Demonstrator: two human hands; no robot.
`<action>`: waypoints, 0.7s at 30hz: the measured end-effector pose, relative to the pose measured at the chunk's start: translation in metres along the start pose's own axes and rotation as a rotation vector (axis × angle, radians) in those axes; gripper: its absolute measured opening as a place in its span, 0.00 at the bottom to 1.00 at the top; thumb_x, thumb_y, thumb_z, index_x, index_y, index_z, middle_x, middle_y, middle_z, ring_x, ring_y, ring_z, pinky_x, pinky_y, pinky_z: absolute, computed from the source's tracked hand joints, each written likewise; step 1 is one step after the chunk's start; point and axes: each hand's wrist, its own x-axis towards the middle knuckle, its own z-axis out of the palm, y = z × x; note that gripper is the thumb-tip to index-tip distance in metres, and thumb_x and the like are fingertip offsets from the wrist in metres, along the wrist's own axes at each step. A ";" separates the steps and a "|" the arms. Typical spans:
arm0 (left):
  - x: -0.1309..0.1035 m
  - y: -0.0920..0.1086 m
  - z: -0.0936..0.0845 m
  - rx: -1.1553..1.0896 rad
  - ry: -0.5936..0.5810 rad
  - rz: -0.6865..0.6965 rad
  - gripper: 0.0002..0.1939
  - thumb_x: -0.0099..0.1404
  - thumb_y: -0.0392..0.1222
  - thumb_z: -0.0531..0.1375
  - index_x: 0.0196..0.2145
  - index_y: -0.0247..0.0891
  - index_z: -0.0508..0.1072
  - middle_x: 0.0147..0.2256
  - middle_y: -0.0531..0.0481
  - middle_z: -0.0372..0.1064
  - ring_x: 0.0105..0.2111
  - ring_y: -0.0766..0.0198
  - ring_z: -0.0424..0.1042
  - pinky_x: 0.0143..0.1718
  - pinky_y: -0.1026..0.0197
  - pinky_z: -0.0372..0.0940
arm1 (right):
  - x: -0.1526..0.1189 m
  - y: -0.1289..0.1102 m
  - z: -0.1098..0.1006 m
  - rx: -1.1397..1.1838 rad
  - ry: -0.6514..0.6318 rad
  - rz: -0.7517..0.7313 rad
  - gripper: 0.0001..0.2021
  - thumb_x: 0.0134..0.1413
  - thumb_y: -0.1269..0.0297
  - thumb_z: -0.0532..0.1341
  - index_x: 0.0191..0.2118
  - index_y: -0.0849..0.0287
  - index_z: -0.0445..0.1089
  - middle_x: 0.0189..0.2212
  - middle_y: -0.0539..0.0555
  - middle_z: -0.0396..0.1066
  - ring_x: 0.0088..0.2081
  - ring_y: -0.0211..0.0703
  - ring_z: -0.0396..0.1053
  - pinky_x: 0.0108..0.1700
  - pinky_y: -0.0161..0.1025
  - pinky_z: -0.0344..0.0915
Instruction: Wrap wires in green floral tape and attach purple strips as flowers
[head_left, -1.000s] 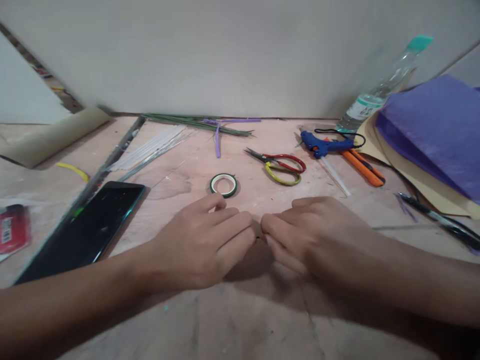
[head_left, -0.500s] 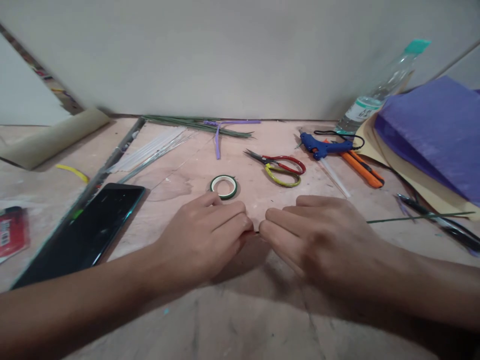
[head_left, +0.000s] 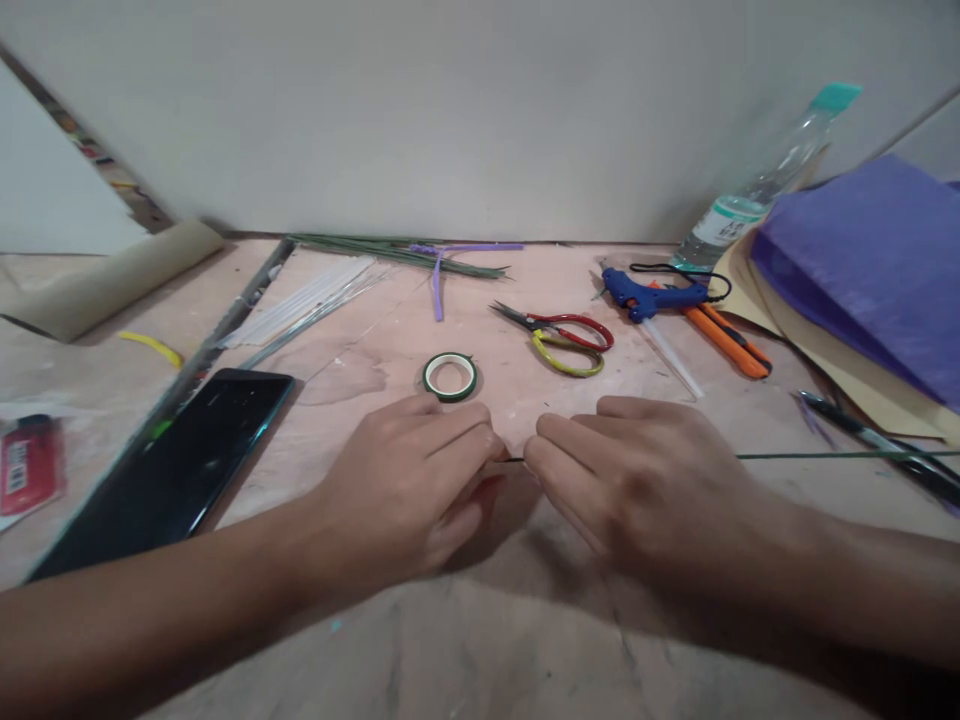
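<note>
A thin green floral wire [head_left: 795,456] runs through both fists, low over the table, and sticks out far to the right. My left hand [head_left: 424,475] is closed around its left end, fingertips curled under and hidden. My right hand [head_left: 637,470] grips the wire a short way along, knuckles up; a small dark stretch shows between the two hands. Just beyond my left fingers lies a roll of green tape [head_left: 449,377]. Scissors [head_left: 562,338] with one red and one yellow handle rest past the gap between my hands.
Along the wall lie green wires [head_left: 375,246] and a purple pipe cleaner [head_left: 438,285]. At left are a phone [head_left: 180,460], clear sticks [head_left: 300,305] and a cardboard tube [head_left: 120,275]. At right are a blue glue gun [head_left: 652,293], an orange cutter [head_left: 727,340], a bottle [head_left: 742,205], purple sheets [head_left: 862,270] and a pen [head_left: 877,445].
The wire's right part has tilted down to nearly level and its tip now reaches the right edge of view. Both hands stay closed in almost the same place.
</note>
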 end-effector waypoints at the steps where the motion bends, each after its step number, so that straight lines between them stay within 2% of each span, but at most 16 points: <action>1: 0.000 0.000 0.001 0.005 0.008 0.002 0.10 0.65 0.27 0.53 0.30 0.40 0.68 0.28 0.52 0.73 0.25 0.62 0.65 0.31 0.57 0.58 | 0.000 0.000 0.001 0.003 -0.001 0.007 0.12 0.59 0.80 0.58 0.30 0.55 0.66 0.25 0.49 0.67 0.23 0.45 0.58 0.32 0.44 0.51; 11: -0.001 0.000 0.003 0.039 0.058 0.022 0.12 0.69 0.27 0.53 0.31 0.37 0.73 0.27 0.51 0.73 0.24 0.62 0.63 0.29 0.58 0.58 | -0.002 -0.003 0.002 -0.002 -0.026 0.034 0.10 0.56 0.80 0.58 0.33 0.55 0.67 0.28 0.50 0.71 0.25 0.46 0.64 0.34 0.45 0.54; 21: -0.002 0.001 0.001 0.046 0.070 0.028 0.14 0.72 0.30 0.55 0.29 0.37 0.73 0.25 0.52 0.71 0.23 0.63 0.63 0.27 0.57 0.57 | -0.002 -0.005 0.005 -0.024 -0.010 0.003 0.10 0.55 0.80 0.56 0.32 0.56 0.67 0.26 0.51 0.71 0.24 0.47 0.65 0.34 0.44 0.55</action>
